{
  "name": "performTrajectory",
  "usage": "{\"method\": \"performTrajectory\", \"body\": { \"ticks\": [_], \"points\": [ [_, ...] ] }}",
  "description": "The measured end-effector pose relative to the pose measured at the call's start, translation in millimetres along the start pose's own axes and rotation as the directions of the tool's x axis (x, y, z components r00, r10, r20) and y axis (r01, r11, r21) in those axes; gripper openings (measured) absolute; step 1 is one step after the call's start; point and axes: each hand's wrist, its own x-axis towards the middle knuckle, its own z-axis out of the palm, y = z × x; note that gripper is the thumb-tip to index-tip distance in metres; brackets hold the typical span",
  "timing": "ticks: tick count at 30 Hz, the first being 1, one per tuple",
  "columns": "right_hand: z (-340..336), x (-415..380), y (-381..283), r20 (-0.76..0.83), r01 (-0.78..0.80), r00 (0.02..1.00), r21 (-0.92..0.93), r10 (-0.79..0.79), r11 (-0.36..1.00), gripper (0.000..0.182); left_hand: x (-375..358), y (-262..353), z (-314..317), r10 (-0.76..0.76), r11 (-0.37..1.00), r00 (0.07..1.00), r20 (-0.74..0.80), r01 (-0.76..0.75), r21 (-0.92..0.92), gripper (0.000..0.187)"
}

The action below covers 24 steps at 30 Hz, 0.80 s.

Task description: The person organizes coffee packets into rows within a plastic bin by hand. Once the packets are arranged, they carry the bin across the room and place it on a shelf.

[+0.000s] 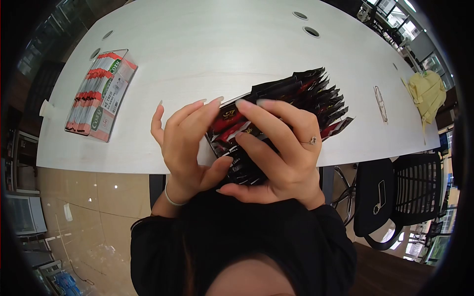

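Many black and red sachets [296, 90], one marked "G7", stand packed in rows at the near edge of the table, in what looks like a clear-walled container partly hidden by my hands. My left hand [185, 140] is at the left side of the sachets, fingers raised and apart from the thumb. Over the middle of the sachets, my right hand [289, 148] has its fingers spread, with fingertips at the packets' top edges. Neither hand has a sachet visibly pinched in it.
A clear box of red and white packets [101, 96] labelled "COZU" stands at the left. Glasses [380, 103] and yellow cloth [425, 96] lie at the right. A black chair [400, 195], holding a phone-like object [380, 197], stands right of me.
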Motion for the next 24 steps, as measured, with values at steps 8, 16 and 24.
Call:
{"method": "performTrajectory", "body": {
  "ticks": [8, 16, 24],
  "points": [
    [2.0, 0.7, -0.8, 0.076, -0.005, 0.997, -0.043, 0.008, 0.999, 0.045, -0.6, -2.7, -2.1, 0.031, 1.000, 0.999, 0.015, -0.031, -0.007, 0.049],
    [7.8, -0.7, -1.2, 0.015, 0.014, 1.000, -0.049, -0.014, 0.999, 0.045, -0.4, -4.3, -0.2, 0.047, 0.999, 0.999, 0.004, -0.047, -0.009, 0.039],
    [8.0, -0.2, 0.2, 0.003, 0.013, 1.000, -0.006, -0.013, 1.000, 0.046, 0.9, -3.1, -1.5, -0.055, 0.990, 0.998, 0.017, 0.056, -0.133, 0.034]
  ]
}}
